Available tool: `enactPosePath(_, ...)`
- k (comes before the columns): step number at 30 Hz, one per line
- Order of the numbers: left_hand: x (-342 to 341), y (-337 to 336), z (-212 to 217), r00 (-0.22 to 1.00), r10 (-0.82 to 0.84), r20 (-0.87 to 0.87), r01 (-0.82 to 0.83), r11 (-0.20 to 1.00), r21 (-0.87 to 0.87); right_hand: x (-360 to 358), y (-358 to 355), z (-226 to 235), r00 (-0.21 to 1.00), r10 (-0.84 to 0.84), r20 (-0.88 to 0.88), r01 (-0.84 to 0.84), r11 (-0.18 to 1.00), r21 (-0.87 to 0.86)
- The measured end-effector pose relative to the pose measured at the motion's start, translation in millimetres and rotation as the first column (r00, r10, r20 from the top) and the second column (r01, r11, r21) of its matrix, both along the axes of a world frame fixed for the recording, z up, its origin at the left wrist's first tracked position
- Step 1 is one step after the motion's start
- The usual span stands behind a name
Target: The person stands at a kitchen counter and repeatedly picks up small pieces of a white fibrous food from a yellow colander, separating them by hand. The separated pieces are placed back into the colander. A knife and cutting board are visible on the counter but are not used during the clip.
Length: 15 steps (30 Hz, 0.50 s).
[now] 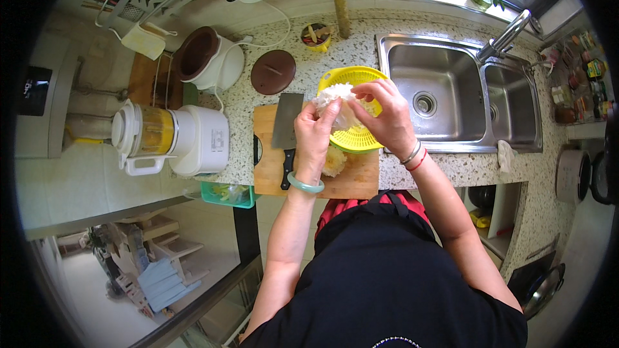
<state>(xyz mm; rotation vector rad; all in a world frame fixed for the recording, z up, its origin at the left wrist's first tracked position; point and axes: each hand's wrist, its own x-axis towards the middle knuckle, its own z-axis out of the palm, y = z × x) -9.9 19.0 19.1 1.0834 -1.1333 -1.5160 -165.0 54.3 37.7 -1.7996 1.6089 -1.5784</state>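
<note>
- Standing at the speckled stone counter (303, 77), the person holds both hands together over the near rim of a round yellow plastic colander (358, 134), which sits half on the wooden cutting board and half on the edge of the double steel sink (451, 100)
- left hand (314, 134), with a pale green bangle at the wrist, and right hand (385, 116), with thin bracelets, are both pinched on one frilly white clump of what looks like soaked fungus (335, 94); fingertips meet on it from either side, so neither hand is free
- the clump lies straight ahead of the person, raised just above the colander, its longer spread running left to right between the two hands; both hands are equally close, the right reaching over the bowl, the left coming up from the board
- a second, yellowish frilly piece (334, 161) lies on the rectangular wooden cutting board (348, 180), just below the left wrist
- a broad steel cleaver with a black handle (285, 135) lies flat on the board, blade away from the person, just left of the left hand
- a brown round lid (273, 71) rests beyond the board, beside a white pot with a brown liner (207, 58)
- a white blender with a yellow-filled jug (169, 136) stands at the far left
- along the right wall a shelf carries small jars and packets (583, 77) in mixed colours, too small to tell apart
</note>
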Motion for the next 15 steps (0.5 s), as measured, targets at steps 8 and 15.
enactPosePath(8,-2.1,3.7,4.6,0.993,-0.035,0.116,0.044,0.996,-0.071,5.4,-2.5,-6.6,0.982,-0.054,-0.180,0.044,0.997,-0.057)
enactPosePath(15,-1.2,5.5,4.1,0.991,-0.032,0.134,0.039,0.998,-0.049,6.9,-3.8,-10.3,0.982,-0.062,-0.178,0.053,0.997,-0.052)
